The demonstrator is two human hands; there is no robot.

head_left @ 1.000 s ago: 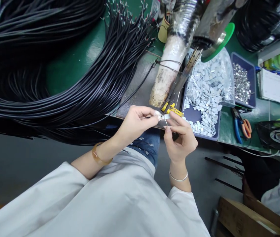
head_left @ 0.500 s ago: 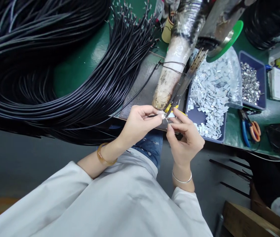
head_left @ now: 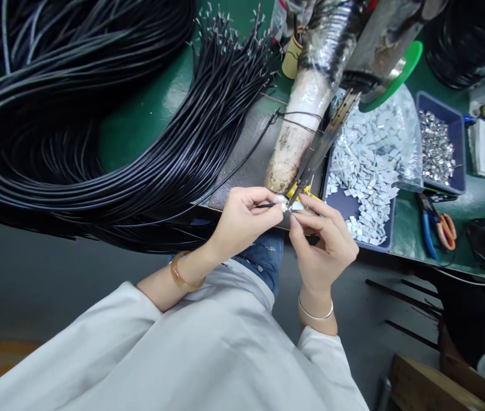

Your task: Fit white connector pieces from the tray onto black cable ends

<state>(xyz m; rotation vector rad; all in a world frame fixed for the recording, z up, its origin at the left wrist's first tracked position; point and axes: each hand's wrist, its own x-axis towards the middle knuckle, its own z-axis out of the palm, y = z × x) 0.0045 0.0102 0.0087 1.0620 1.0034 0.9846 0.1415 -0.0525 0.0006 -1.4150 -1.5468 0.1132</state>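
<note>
My left hand (head_left: 249, 217) pinches the end of a thin black cable, next to a small whitish piece (head_left: 283, 203) at its fingertips. Close on the right, my right hand (head_left: 322, 237) has thumb and fingers pressed together by the same spot; what lies between them is too small to name. The tip of a dark metal tool arm (head_left: 317, 160) comes down between both hands. Yellow parts (head_left: 292, 191) show just behind the fingertips. A white wrapped tube (head_left: 289, 137) slants down above the hands.
A large bundle of black cables (head_left: 174, 154) covers the left. On the right are a tray of pale small pieces (head_left: 371, 214), a blue bin of metal parts (head_left: 437, 145) and pliers (head_left: 428, 228). A green disc (head_left: 411, 63) hangs above.
My right hand's fingertips have drawn closer together at the tool tip. The whole view has shifted slightly.
</note>
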